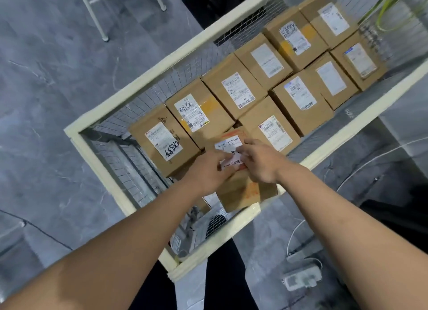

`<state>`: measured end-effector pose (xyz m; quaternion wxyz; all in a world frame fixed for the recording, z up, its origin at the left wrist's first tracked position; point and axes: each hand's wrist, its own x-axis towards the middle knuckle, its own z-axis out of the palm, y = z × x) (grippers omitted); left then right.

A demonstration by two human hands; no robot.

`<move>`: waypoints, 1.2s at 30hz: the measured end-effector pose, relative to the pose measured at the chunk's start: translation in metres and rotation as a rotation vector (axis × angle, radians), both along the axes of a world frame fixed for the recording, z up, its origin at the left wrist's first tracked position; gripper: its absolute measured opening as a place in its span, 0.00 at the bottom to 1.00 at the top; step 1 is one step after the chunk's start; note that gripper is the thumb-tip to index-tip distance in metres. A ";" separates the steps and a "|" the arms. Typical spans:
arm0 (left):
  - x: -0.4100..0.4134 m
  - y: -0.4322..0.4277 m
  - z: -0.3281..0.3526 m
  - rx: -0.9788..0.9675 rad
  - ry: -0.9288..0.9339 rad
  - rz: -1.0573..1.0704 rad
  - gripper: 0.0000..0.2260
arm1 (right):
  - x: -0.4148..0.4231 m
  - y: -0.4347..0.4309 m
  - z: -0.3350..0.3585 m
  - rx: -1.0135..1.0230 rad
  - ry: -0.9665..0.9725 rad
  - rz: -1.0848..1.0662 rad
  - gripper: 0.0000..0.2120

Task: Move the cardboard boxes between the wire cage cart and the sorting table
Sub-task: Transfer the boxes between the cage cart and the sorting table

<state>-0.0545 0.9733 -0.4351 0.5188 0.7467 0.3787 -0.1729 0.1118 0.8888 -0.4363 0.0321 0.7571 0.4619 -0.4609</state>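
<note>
**Grip.** Left hand (208,170): fingers bent onto the top of the box (240,194) at its label (229,145), gripping it. Right hand (261,163): laid across the same top, fingers reaching the far edge; whether they hook over it cannot be told.

**Box.** Inside the cart (108,170) at its near end, tilted, apparently higher than its neighbours. Judged to be a two-handed hold from above, since the neighbours leave the sides little access.

**Other boxes** (234,92). Two packed rows, labels up, filling the cart to its far end.

**Obstacles.** The near rim (222,238) lies just under the box's near edge, so it probably has to be cleared in passing. Wire mesh on all sides.

**Surroundings.** Power strip (303,279) and cables on the floor at right. Stool legs (92,11) lie beyond. Sorting table not identifiable.
</note>
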 end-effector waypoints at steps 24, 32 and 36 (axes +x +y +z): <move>0.021 -0.045 -0.142 -0.115 -0.055 0.307 0.28 | 0.049 0.013 -0.123 -0.102 0.249 0.026 0.38; 0.038 -0.063 -0.191 -0.033 -0.062 0.255 0.34 | 0.059 -0.012 -0.165 -0.010 0.193 0.010 0.38; 0.030 -0.056 -0.211 -0.028 -0.008 0.175 0.42 | 0.062 -0.012 -0.170 -0.020 0.192 0.057 0.37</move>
